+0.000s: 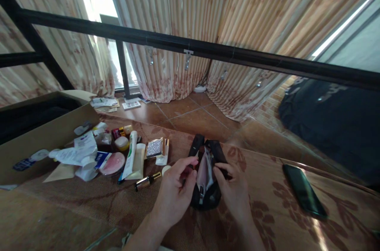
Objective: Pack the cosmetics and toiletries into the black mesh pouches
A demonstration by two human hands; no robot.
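Both hands hold open the mouth of a black zip pouch (205, 198), low centre on the brown patterned mat (267, 207)

Left hand (175, 191) pinches the left rim between thumb and curled fingers. Right hand (234, 193) grips the right rim, fingers bent over the edge. The pouch stands upright between them with its pink lining showing, contents too dim to tell. Risk: the hold is on the rims only, so a slack pinch could let the pouch flop shut or tip over. A gold lipstick tube (147, 181) lies near the left hand, and a knuckle nudge could roll it. The smartphone (304, 191) lies well apart on the right
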